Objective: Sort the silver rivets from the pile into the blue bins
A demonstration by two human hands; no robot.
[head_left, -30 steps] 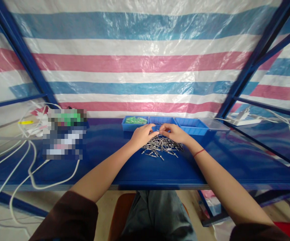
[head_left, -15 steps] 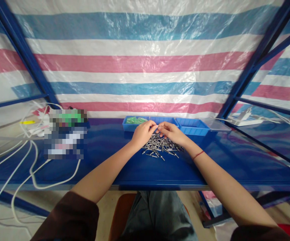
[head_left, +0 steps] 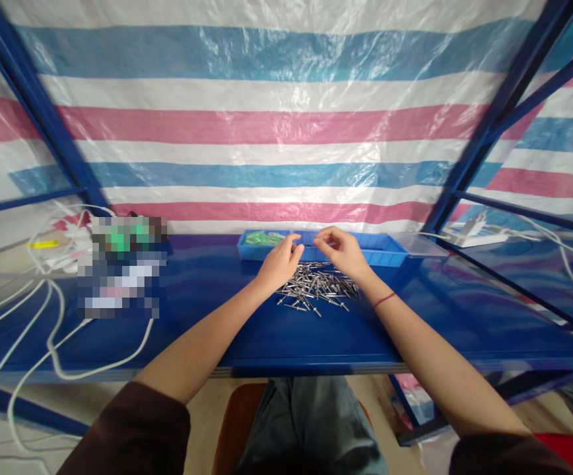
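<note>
A loose pile of silver blind rivets [head_left: 311, 290] lies on the blue table. Above its far left side is my left hand [head_left: 280, 260], thumb and forefinger apart with nothing seen between them. My right hand [head_left: 342, 252] hovers over the far right of the pile, its fingers curled and the fingertips close to the thumb. Anything in that pinch is too small to make out. A gap separates the two hands. Just behind them stands a blue divided tray [head_left: 383, 254], with green pieces [head_left: 263, 238] in its left compartment.
White cables [head_left: 57, 343] loop over the table's left side, near a blurred-out patch [head_left: 123, 284]. A clear plastic sheet or lid [head_left: 422, 245] lies right of the tray, and a white power strip [head_left: 482, 234] sits farther right. Blue frame posts and a striped sheet [head_left: 286, 125] enclose the back.
My hands, whose fingertips met above the pile, have drawn apart. The left thumb and forefinger have spread. The view has shifted slightly.
</note>
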